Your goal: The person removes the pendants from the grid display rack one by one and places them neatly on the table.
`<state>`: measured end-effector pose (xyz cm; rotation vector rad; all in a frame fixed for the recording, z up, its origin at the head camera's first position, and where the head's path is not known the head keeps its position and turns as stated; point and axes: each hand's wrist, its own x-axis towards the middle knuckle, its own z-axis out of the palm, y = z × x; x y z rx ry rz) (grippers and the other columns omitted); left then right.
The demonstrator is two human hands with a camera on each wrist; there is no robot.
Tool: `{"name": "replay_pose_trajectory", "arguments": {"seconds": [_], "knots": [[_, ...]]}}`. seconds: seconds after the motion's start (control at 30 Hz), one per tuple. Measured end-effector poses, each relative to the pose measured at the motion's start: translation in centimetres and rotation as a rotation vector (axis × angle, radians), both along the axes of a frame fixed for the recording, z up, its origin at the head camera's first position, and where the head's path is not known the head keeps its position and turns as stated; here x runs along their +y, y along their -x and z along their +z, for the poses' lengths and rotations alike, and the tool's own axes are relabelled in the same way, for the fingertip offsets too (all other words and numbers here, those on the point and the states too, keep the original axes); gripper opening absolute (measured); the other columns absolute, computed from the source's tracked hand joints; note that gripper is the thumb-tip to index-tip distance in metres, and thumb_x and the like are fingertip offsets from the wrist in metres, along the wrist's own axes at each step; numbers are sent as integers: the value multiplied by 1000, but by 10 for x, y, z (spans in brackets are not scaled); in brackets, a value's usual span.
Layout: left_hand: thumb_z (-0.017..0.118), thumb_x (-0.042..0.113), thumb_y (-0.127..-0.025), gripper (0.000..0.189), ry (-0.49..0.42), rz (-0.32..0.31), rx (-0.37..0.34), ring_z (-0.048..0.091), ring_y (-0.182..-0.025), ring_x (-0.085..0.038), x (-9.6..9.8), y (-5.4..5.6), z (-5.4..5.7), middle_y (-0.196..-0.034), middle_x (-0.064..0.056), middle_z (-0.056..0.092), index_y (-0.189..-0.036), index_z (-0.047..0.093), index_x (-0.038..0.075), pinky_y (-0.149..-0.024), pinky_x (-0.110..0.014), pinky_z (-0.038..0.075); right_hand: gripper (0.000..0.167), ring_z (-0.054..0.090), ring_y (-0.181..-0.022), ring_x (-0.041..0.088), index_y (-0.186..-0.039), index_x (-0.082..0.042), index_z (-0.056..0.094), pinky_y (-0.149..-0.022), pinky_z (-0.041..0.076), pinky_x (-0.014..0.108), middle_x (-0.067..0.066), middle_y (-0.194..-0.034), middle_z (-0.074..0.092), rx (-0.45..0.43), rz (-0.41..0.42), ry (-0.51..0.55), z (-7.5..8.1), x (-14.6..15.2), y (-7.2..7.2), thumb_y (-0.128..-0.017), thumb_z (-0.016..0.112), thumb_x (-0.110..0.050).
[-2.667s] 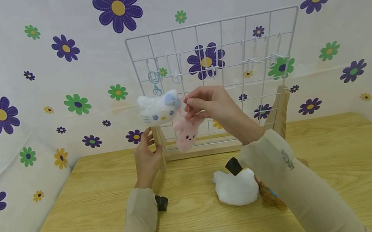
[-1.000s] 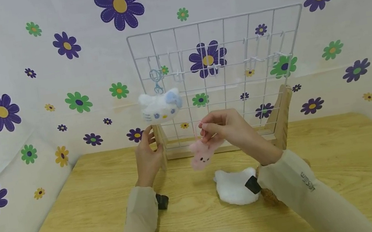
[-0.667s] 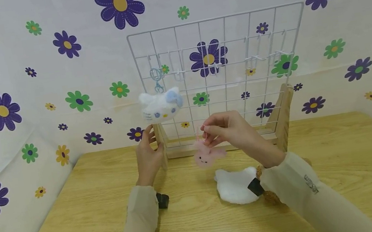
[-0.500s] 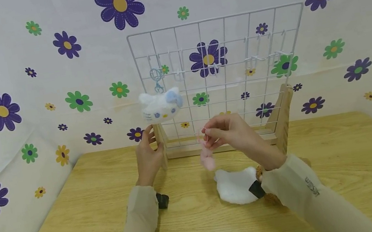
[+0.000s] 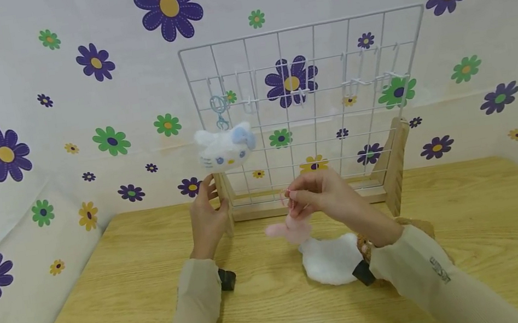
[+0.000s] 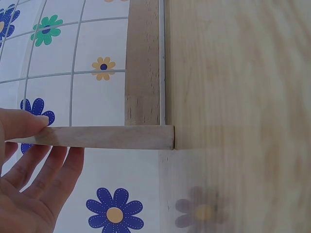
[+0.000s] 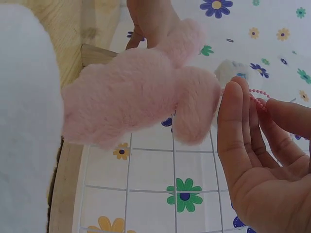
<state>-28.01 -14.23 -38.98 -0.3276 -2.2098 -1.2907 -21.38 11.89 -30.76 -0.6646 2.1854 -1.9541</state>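
Nearest on the tabletop [image 5: 261,321] lies a white plush [image 5: 330,262], with a brown plush [image 5: 364,246] beside it, partly hidden by the right sleeve [image 5: 403,251]. Just beyond, the right hand [image 5: 323,191] holds a pink bead chain [image 7: 261,92] pinched between thumb and fingers, and the pink plush [image 5: 293,231] hangs from it over the tabletop, no face showing in the head view. Whether it touches the white plush I cannot tell.

A grip on the beads alone, clear of the fur, seems best: it leaves the toy to hang freely. Keeping the wrist quiet should limit swinging, and a little more height would clear the white plush.

Farther in, the left hand [image 5: 208,224] grips the wooden side piece [image 6: 116,138], thumb on 1 face and fingers on the other. A light, even squeeze there should steady the stand without tipping it.

Above that hand hangs a white cat plush [image 5: 227,149] by its blue ring [image 5: 218,103], on the white wire grid [image 5: 300,27]. White hooks [image 5: 250,101] line the grid, and behind them is flowered cloth [image 5: 93,8].
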Motion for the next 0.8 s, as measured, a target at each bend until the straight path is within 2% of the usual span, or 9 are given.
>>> {"name": "replay_pose_trajectory", "arguments": {"seconds": [0.27,0.57,0.8], "knots": [[66,-15,-87,58,3,2,8,66,-106,-42,0,1,-1,-123,-28,65,-142,50,-3,-89,-53,57,18,69,-75,15,-109,21,61,-74,62,35,14,-88,69,20,42,5,-2,-3,-5,-100,55,7],[65,-16,-86,57,0,8,14,66,-105,-42,1,0,1,-122,-29,65,-141,51,-4,-87,-52,58,16,69,-76,17,-107,16,65,-75,62,37,13,-88,70,7,60,-14,1,-7,-13,-100,56,5],[65,-15,-87,57,4,14,11,67,-105,-41,1,-1,2,-123,-28,65,-140,51,-4,-87,-52,58,16,69,-74,16,-104,18,63,-73,62,36,16,-88,68,32,123,-35,-5,-7,-21,-100,54,6]]}}
